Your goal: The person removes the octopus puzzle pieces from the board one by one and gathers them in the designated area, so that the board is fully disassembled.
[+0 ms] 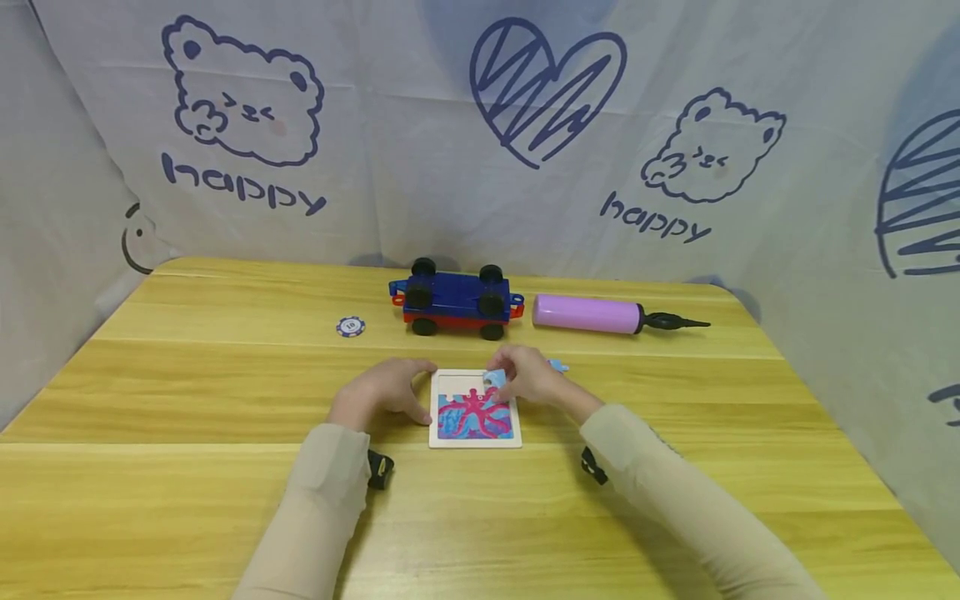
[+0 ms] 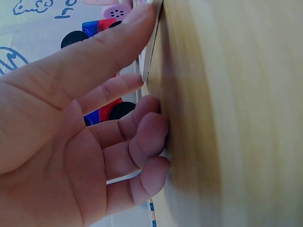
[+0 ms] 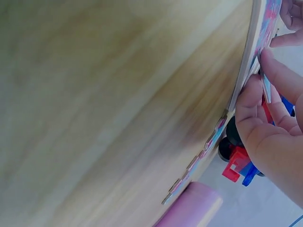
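Observation:
A square jigsaw puzzle board point(image 1: 475, 444) with a pale rim lies on the table, its lower part showing a pink octopus and its upper left bare. My left hand point(image 1: 382, 392) touches the board's left side with a straight thumb and index finger; in the left wrist view the other fingers point(image 2: 151, 135) bend loosely beside it. Between thumb and fingers, my right hand point(image 1: 534, 375) pinches a light blue puzzle piece point(image 1: 495, 379) over the board's upper right. That piece appears tilted, edge-on, in the right wrist view. Loose puzzle pieces point(image 3: 196, 158) lie beyond the right hand, mostly hidden by it in the head view.
Behind the board stands a blue and red toy vehicle point(image 1: 457, 292) with black wheels. A pink hand pump point(image 1: 588, 314) with a black nozzle lies to its right, a poker chip point(image 1: 350, 326) to its left. A printed cloth point(image 1: 420, 125) hangs behind the wooden table point(image 1: 187, 383).

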`<state>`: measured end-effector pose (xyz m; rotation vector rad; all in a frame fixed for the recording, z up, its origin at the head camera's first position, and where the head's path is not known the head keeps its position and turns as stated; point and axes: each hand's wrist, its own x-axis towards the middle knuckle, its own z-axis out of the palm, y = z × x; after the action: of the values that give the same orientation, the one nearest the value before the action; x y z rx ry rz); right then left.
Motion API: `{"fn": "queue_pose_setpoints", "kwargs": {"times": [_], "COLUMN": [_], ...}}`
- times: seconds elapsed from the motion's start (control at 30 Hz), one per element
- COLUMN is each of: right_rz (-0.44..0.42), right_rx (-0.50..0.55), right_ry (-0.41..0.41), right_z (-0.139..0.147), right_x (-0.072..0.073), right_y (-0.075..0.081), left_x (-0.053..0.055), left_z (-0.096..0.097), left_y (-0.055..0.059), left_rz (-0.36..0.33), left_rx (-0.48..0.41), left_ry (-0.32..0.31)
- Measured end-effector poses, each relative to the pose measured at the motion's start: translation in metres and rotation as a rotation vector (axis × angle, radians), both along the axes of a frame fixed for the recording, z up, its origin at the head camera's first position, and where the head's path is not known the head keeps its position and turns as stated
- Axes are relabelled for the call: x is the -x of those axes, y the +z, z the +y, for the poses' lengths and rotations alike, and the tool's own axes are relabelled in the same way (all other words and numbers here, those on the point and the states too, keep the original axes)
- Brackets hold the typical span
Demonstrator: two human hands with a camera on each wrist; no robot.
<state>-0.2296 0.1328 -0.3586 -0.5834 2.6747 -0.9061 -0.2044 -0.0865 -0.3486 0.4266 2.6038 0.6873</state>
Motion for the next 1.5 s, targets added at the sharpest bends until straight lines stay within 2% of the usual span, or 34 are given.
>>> {"fn": "queue_pose_setpoints", "kwargs": {"times": [0.3, 0.63, 1.13, 1.5], "right_rz": [-0.108, -0.167, -0.195, -0.219], "right_rx": [0.162, 0.32, 0.39, 0.42], "right_ry": [-0.045, -0.111, -0.143, -0.205], "right_z": [0.004, 0.018, 0.047, 0.068], "right_x": [0.002, 0.006, 0.006, 0.007], "right_y": [0.001, 0.009, 0.012, 0.01], "left_x": [0.0, 0.0, -0.001, -0.001], "left_z": [0.0, -0.001, -0.001, 0.0], "left_y": [-0.001, 0.0, 0.001, 0.0], "left_rz": [-0.003, -0.003, -0.007, 0.003], "left_rx": [-0.008, -0.012, -0.013, -0.015], "left_ry": [0.004, 0.003, 0.012, 0.008]}}
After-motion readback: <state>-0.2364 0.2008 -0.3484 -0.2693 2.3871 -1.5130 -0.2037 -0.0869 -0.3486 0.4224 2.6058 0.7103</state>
